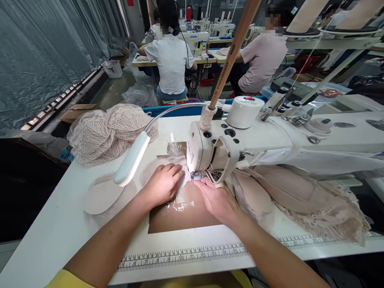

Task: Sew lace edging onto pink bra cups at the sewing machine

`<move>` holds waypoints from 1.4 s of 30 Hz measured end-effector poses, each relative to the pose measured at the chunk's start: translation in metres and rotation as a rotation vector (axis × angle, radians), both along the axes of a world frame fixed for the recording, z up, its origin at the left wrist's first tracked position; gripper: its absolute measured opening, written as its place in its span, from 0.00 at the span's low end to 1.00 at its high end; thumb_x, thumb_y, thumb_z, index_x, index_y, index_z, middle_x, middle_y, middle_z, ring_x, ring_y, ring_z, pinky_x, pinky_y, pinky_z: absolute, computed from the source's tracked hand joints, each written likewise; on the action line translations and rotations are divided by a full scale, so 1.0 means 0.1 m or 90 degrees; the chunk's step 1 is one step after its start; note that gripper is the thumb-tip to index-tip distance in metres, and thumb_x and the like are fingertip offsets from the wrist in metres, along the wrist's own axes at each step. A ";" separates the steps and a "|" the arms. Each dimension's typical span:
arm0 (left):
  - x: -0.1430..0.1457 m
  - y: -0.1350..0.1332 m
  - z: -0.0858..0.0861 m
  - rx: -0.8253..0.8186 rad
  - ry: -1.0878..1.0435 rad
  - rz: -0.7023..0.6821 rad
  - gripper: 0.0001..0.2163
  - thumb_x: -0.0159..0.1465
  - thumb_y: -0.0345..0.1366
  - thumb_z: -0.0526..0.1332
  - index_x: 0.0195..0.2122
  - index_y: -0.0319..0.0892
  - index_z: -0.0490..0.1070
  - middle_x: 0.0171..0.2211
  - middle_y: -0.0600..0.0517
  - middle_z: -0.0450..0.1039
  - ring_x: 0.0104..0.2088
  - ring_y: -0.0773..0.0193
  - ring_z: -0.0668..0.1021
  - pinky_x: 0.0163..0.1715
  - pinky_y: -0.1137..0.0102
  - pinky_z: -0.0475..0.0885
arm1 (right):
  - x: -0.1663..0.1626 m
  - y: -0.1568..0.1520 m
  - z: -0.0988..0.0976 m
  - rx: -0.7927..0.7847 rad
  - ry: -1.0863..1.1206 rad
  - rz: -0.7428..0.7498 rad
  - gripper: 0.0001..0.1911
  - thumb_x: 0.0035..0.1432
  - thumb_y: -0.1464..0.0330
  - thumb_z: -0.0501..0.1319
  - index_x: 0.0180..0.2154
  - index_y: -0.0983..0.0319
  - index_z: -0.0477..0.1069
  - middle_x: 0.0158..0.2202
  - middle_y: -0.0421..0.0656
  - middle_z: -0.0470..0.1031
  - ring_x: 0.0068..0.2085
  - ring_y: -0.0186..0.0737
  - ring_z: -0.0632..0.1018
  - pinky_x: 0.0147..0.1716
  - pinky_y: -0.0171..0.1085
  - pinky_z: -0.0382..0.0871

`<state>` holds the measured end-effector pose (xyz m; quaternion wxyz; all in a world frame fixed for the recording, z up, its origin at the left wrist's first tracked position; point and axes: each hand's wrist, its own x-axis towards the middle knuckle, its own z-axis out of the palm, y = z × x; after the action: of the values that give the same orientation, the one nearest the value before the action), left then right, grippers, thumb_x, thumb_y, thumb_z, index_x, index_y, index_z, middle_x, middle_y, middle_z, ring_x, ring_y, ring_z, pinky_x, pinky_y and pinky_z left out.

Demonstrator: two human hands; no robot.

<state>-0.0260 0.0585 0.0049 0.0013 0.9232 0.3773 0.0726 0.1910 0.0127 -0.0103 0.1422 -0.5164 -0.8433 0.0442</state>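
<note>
A white sewing machine stands over the table, its presser foot down at a piece of pale lace fabric. My left hand lies on the lace left of the foot, fingers curled together against it. From the right, my right hand reaches to the foot, thumb and forefinger closed at the fabric's edge; the part between them is mostly hidden. A shiny brown sheet covers the tabletop beneath both hands. Beside my left forearm rests a beige oval cup pad with sheer fabric around it.
Lace pieces are piled at the back left. Beige cups with lace lie right, under the machine arm. A lamp on a bent neck hangs near my left hand. A ruler strip runs along the front edge. Two people sit at machines ahead.
</note>
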 end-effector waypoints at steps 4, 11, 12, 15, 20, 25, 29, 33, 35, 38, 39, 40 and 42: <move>0.00 -0.12 0.09 -0.036 0.022 0.036 0.12 0.68 0.36 0.51 0.45 0.38 0.72 0.40 0.43 0.72 0.38 0.55 0.73 0.36 0.63 0.70 | 0.02 0.00 -0.01 -0.006 -0.012 -0.007 0.21 0.62 0.76 0.50 0.52 0.59 0.73 0.43 0.45 0.77 0.37 0.39 0.75 0.35 0.35 0.65; 0.09 -0.21 0.01 -0.064 -0.009 0.014 0.12 0.68 0.36 0.51 0.41 0.39 0.73 0.39 0.45 0.72 0.35 0.58 0.73 0.34 0.65 0.70 | 0.02 -0.02 0.04 -0.028 -0.023 0.003 0.19 0.62 0.76 0.49 0.50 0.60 0.73 0.37 0.44 0.77 0.33 0.38 0.73 0.33 0.35 0.63; 0.10 -0.21 -0.01 -0.060 -0.022 0.004 0.12 0.68 0.35 0.52 0.42 0.39 0.73 0.42 0.45 0.72 0.37 0.58 0.73 0.36 0.65 0.71 | 0.02 -0.02 0.04 -0.029 -0.020 0.004 0.19 0.63 0.76 0.49 0.50 0.60 0.72 0.37 0.43 0.77 0.33 0.37 0.73 0.33 0.35 0.63; 0.12 -0.22 -0.05 -0.034 -0.048 -0.028 0.12 0.68 0.34 0.52 0.45 0.38 0.73 0.49 0.44 0.72 0.41 0.57 0.73 0.40 0.63 0.71 | 0.02 -0.03 0.04 -0.028 -0.016 0.002 0.19 0.63 0.75 0.48 0.49 0.59 0.72 0.36 0.43 0.76 0.33 0.37 0.73 0.34 0.34 0.62; 0.15 -0.21 -0.11 0.007 -0.030 -0.035 0.16 0.69 0.35 0.50 0.52 0.37 0.71 0.53 0.44 0.71 0.38 0.57 0.72 0.39 0.61 0.71 | 0.00 -0.03 0.02 -0.028 -0.011 0.019 0.18 0.62 0.76 0.50 0.47 0.59 0.73 0.36 0.43 0.74 0.32 0.37 0.72 0.31 0.34 0.61; 0.17 -0.19 -0.14 0.024 -0.019 -0.028 0.16 0.69 0.35 0.49 0.52 0.37 0.71 0.53 0.43 0.72 0.36 0.57 0.72 0.37 0.61 0.70 | -0.02 -0.03 0.03 -0.029 -0.049 0.019 0.19 0.59 0.77 0.53 0.48 0.60 0.73 0.38 0.43 0.74 0.31 0.37 0.70 0.29 0.35 0.57; 0.17 -0.18 -0.16 0.031 -0.025 -0.035 0.16 0.68 0.34 0.50 0.52 0.37 0.71 0.53 0.43 0.71 0.37 0.57 0.72 0.38 0.61 0.70 | -0.04 -0.03 0.04 -0.031 -0.058 0.016 0.20 0.59 0.77 0.53 0.50 0.60 0.73 0.38 0.43 0.74 0.31 0.37 0.69 0.28 0.35 0.57; 0.16 -0.18 -0.15 0.026 -0.022 -0.034 0.16 0.68 0.34 0.51 0.52 0.37 0.71 0.54 0.43 0.70 0.37 0.56 0.72 0.37 0.60 0.70 | -0.03 -0.03 0.02 -0.023 -0.052 0.023 0.20 0.59 0.77 0.52 0.50 0.61 0.73 0.37 0.44 0.74 0.30 0.37 0.69 0.28 0.35 0.57; 0.15 -0.17 -0.13 0.019 -0.024 -0.031 0.16 0.67 0.34 0.51 0.52 0.37 0.70 0.55 0.44 0.70 0.37 0.56 0.71 0.38 0.60 0.71 | -0.03 -0.04 0.00 -0.013 -0.030 0.031 0.20 0.60 0.77 0.51 0.50 0.61 0.72 0.37 0.44 0.74 0.31 0.37 0.69 0.28 0.35 0.56; 0.11 -0.17 -0.11 0.007 -0.040 -0.028 0.15 0.67 0.33 0.52 0.52 0.36 0.70 0.55 0.45 0.70 0.40 0.55 0.71 0.39 0.61 0.71 | -0.01 -0.08 0.00 -0.010 0.009 0.069 0.18 0.61 0.77 0.51 0.48 0.62 0.73 0.33 0.43 0.73 0.31 0.37 0.68 0.29 0.35 0.56; 0.09 -0.16 -0.10 0.002 -0.047 -0.026 0.15 0.67 0.32 0.52 0.51 0.36 0.71 0.54 0.45 0.70 0.40 0.55 0.72 0.39 0.61 0.71 | 0.00 -0.09 0.00 -0.013 0.019 0.091 0.16 0.62 0.76 0.51 0.46 0.62 0.74 0.32 0.43 0.72 0.31 0.37 0.68 0.30 0.36 0.56; 0.08 -0.16 -0.10 -0.001 -0.055 -0.024 0.14 0.66 0.32 0.53 0.51 0.36 0.71 0.53 0.44 0.71 0.41 0.55 0.72 0.39 0.61 0.71 | 0.00 -0.11 0.00 -0.017 0.028 0.115 0.15 0.62 0.75 0.51 0.43 0.61 0.74 0.31 0.42 0.71 0.32 0.37 0.68 0.31 0.36 0.56; 0.06 -0.17 -0.10 -0.003 -0.065 -0.023 0.14 0.66 0.32 0.54 0.49 0.36 0.72 0.50 0.43 0.72 0.40 0.55 0.72 0.39 0.61 0.70 | 0.01 -0.13 0.01 -0.027 0.044 0.155 0.13 0.63 0.73 0.51 0.41 0.61 0.74 0.29 0.42 0.70 0.32 0.37 0.67 0.32 0.36 0.56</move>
<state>-0.0200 0.0419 -0.0055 0.0242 0.9252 0.3599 0.1184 0.1925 0.0000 -0.0095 0.1540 -0.4110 -0.8933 0.0970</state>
